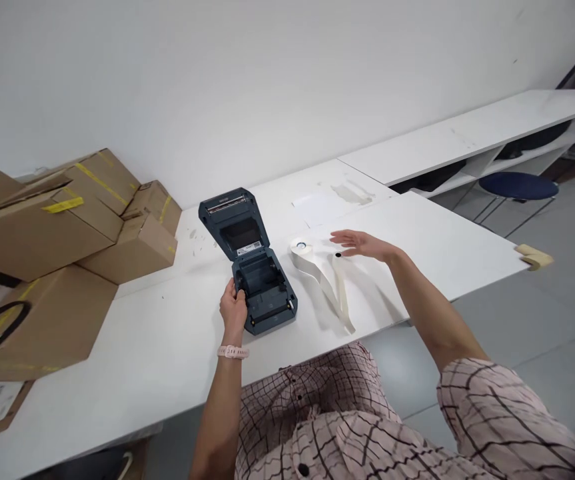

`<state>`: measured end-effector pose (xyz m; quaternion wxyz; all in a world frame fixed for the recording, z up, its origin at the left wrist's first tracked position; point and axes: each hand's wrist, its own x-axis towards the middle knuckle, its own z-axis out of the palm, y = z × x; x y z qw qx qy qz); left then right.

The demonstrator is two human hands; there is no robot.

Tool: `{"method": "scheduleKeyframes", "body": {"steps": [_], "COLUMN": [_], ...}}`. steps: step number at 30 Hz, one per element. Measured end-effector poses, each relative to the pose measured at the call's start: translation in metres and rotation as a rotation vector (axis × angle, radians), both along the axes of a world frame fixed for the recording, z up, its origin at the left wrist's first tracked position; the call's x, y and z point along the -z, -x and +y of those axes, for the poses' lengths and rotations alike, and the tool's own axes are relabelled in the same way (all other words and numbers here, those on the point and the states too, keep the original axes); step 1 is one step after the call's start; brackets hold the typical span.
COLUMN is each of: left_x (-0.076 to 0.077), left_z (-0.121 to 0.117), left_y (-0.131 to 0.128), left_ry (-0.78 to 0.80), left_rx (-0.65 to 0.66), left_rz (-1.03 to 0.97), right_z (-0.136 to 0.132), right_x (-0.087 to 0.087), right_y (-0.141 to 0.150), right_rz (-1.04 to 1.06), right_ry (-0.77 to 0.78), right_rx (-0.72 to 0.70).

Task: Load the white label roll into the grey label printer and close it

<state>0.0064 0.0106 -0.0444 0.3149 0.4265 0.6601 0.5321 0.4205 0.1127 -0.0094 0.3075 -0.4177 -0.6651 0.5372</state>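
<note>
A dark blue label printer stands on the white table with its lid swung up and the roll bay bare. My left hand grips the printer's left side at the base. To the right lies a white label roll with a long strip unwound toward the table's front edge. My right hand hovers open, fingers stretched out flat, just above the strip and right of the roll, holding nothing.
Several cardboard boxes are stacked at the left of the table. A white sheet lies behind the roll. A second white bench runs along the wall at the right, with a dark blue stool beside it.
</note>
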Motion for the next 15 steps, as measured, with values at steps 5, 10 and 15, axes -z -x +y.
{"method": "scheduleKeyframes", "body": {"steps": [5,10,15], "left_x": [-0.005,-0.011,-0.002], "left_z": [-0.001,-0.004,-0.003], "left_y": [-0.005,-0.007,-0.001], "left_ry": [0.001,0.034,0.009], "left_rx": [-0.016,0.000,0.019], "left_rz": [-0.065,-0.188,-0.112], "right_z": [0.049,0.054,0.040], "right_x": [-0.016,-0.005,-0.030], "right_y": [0.058,0.101,0.107], "right_rz": [-0.111,-0.197,-0.132], "right_ry": [-0.025,-0.066,-0.100], "right_rx": [-0.167,-0.296,-0.338]}}
